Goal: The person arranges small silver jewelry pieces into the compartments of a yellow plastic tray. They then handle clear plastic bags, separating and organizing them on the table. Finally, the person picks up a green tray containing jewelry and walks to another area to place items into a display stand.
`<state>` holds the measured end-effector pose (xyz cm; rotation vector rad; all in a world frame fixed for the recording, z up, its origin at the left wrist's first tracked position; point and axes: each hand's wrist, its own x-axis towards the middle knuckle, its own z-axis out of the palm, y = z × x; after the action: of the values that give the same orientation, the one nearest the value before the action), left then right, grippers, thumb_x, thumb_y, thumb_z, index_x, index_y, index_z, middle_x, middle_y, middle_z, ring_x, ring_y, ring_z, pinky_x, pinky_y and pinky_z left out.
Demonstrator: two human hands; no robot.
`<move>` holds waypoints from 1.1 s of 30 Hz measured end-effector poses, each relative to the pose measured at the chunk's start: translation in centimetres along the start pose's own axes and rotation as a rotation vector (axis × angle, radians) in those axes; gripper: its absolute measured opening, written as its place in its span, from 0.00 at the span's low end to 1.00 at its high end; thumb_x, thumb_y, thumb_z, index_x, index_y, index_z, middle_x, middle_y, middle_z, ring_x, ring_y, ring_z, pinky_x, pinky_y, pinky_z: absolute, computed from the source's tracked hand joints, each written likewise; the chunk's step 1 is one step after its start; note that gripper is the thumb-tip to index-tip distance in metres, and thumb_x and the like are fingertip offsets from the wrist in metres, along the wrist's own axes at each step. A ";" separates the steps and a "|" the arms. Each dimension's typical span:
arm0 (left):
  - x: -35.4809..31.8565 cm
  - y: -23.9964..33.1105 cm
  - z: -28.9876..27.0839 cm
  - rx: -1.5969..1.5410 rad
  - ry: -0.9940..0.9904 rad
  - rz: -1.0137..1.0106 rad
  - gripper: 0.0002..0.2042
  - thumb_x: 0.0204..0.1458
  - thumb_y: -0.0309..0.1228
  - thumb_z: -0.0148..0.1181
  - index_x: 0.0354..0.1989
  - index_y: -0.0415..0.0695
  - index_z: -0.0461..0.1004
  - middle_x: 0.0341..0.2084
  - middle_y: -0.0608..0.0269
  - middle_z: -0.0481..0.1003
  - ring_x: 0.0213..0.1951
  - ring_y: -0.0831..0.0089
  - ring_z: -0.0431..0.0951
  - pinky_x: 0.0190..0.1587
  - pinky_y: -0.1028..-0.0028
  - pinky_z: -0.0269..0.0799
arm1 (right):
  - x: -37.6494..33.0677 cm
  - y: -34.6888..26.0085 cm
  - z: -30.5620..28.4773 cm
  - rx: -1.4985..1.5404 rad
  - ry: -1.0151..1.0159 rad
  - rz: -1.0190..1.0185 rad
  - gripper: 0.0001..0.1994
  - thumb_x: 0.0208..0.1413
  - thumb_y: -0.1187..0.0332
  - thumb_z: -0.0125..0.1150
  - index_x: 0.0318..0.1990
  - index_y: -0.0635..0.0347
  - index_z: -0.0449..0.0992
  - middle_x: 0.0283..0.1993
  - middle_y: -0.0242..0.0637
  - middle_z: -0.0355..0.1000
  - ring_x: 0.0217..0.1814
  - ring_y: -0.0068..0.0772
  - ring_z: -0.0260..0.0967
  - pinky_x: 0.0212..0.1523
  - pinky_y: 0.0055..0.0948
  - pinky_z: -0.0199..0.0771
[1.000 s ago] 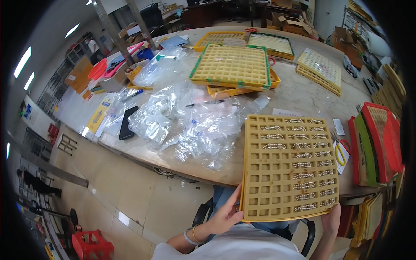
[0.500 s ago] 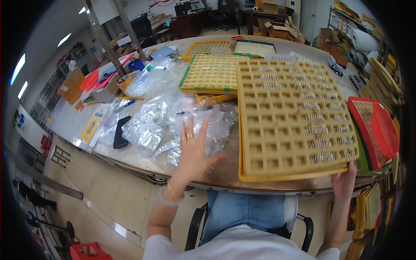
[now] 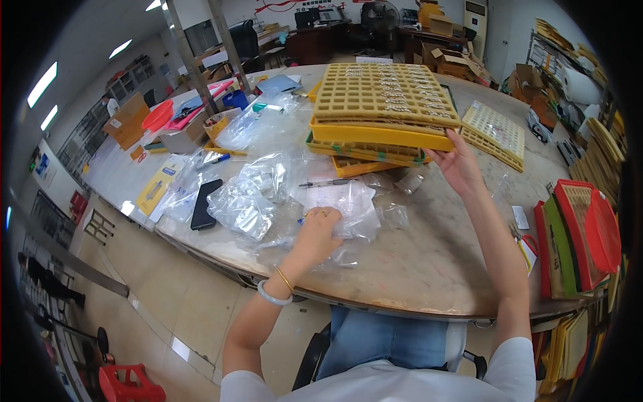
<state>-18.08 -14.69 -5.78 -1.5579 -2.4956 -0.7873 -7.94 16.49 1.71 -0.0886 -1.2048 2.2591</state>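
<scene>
My right hand (image 3: 458,163) grips the near right corner of a yellow grid tray (image 3: 382,100) that holds small parts in its cells. The tray rests tilted on top of a stack of yellow trays (image 3: 365,149) at the middle of the table. My left hand (image 3: 317,231) lies on a heap of clear plastic bags (image 3: 348,204) near the table's front edge, fingers curled over them. A pen (image 3: 325,183) lies just beyond that heap.
More clear bags (image 3: 246,201) and a black phone (image 3: 203,204) lie to the left. Another yellow grid tray (image 3: 494,131) lies at the right, red and green baskets (image 3: 577,234) at the far right edge. Boxes, a red bowl (image 3: 158,116) and clutter fill the far left.
My right hand has carried the grid tray away from me onto the tray stack. My left hand has dropped from mid-air onto the plastic bags.
</scene>
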 end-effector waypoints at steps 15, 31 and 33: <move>-1.7 0.6 1.6 0.145 0.249 0.096 0.09 0.42 0.17 0.51 0.34 0.39 0.67 0.30 0.50 0.72 0.39 0.50 0.73 0.42 0.58 0.69 | 1.6 8.4 3.4 0.106 0.062 -0.011 0.16 0.62 0.66 0.52 0.52 0.66 0.66 0.52 0.42 0.70 0.55 0.39 0.69 0.57 0.39 0.71; -0.1 -5.9 -4.8 -0.816 0.640 -0.606 0.10 0.52 0.18 0.45 0.39 0.36 0.73 0.32 0.63 0.74 0.32 0.77 0.73 0.31 0.76 0.69 | -3.5 4.6 0.9 -1.097 0.009 -0.128 0.19 0.55 0.63 0.58 0.47 0.69 0.65 0.35 0.46 0.75 0.31 0.39 0.76 0.31 0.30 0.76; -0.1 -6.7 -5.2 -1.000 0.782 -0.681 0.09 0.53 0.21 0.46 0.39 0.37 0.73 0.33 0.63 0.73 0.32 0.77 0.73 0.31 0.80 0.70 | -4.2 6.3 0.5 -1.439 -0.271 -0.338 0.14 0.53 0.68 0.58 0.44 0.66 0.68 0.34 0.42 0.75 0.31 0.43 0.75 0.33 0.34 0.75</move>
<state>-24.72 -19.56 -3.85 -0.1815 -1.9891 -2.3860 -7.46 11.18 -3.78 -0.1023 -2.4952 0.7668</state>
